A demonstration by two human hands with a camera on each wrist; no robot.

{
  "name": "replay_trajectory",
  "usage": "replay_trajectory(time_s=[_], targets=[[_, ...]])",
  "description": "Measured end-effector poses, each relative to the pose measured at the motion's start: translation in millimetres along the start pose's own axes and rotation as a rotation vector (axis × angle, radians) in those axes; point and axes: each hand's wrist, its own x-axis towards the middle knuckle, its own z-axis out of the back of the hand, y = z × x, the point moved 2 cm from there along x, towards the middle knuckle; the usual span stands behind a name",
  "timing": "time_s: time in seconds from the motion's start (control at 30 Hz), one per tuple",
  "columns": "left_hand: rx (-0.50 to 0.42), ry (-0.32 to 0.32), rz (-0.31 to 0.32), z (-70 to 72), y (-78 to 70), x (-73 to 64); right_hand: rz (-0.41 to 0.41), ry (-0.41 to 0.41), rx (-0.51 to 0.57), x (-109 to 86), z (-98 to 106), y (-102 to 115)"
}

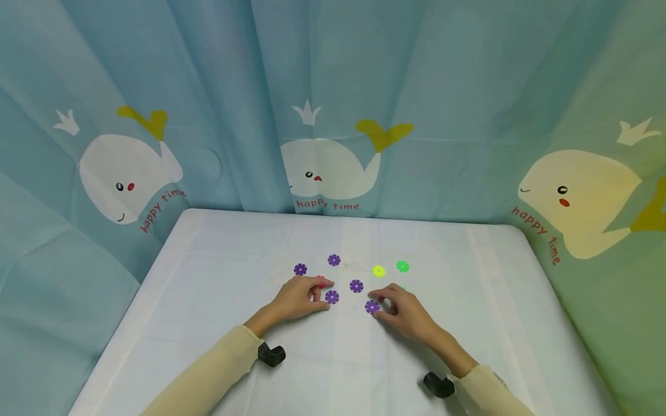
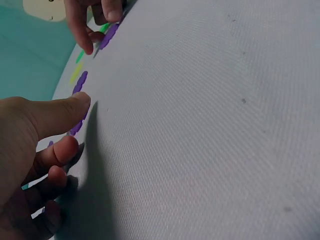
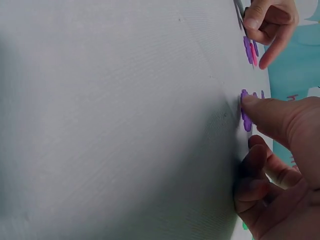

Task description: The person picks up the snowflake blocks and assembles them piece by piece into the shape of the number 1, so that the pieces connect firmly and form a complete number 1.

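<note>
My left hand (image 1: pixel 300 297) reaches in from the left, thumb and index finger spread on either side of a purple notched disc (image 1: pixel 332 297) that lies flat on the white table. My right hand (image 1: pixel 404 311) has its thumb and index fingertips apart around another purple notched disc (image 1: pixel 372 307). From the right wrist, the thumb (image 3: pixel 255 105) overlaps that disc's edge. Between the hands lies a third purple disc (image 1: pixel 356 286). Partly hidden behind the left fingers is a pink disc (image 1: pixel 321 281).
Farther back on the table (image 1: pixel 234 248) are two more purple discs (image 1: pixel 334 260) (image 1: pixel 300 269), a yellow disc (image 1: pixel 378 271) and a green disc (image 1: pixel 403 266). Another green piece (image 1: pixel 404 288) shows just behind the right hand. A blue whale-print curtain (image 1: pixel 442 115) surrounds the table.
</note>
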Motion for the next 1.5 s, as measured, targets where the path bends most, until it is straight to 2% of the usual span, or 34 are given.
replay_trajectory(time_s=[0.37, 0.63, 0.87, 1.1, 1.3, 1.4, 1.5], targets=[[0.107, 0.006, 0.009, -3.8, -3.9, 4.8, -0.02, 0.033, -0.047, 2.2, 2.0, 2.7], [0.119, 0.006, 0.019, -4.9, -6.4, 8.1, -0.013, 0.015, -0.068, 2.2, -0.3, 2.6], [0.126, -0.031, -0.03, -3.0, -13.9, 6.1, 0.021, -0.026, -0.114, 0.8, -1.7, 6.6], [0.071, -0.05, -0.041, -5.0, -13.5, 4.8, 0.035, -0.01, -0.126, 2.3, -3.2, 5.4], [0.018, -0.084, -0.046, -6.6, -9.7, 2.8, 0.012, -0.008, -0.066, 2.4, -4.6, 1.5], [-0.041, -0.1, -0.031, -6.0, -8.7, 0.7, 0.012, -0.026, -0.036, 1.7, -4.6, 0.2], [-0.141, -0.117, -0.005, -3.2, -8.0, 0.3, 0.009, -0.054, -0.017, 1.3, -2.5, -0.1]])
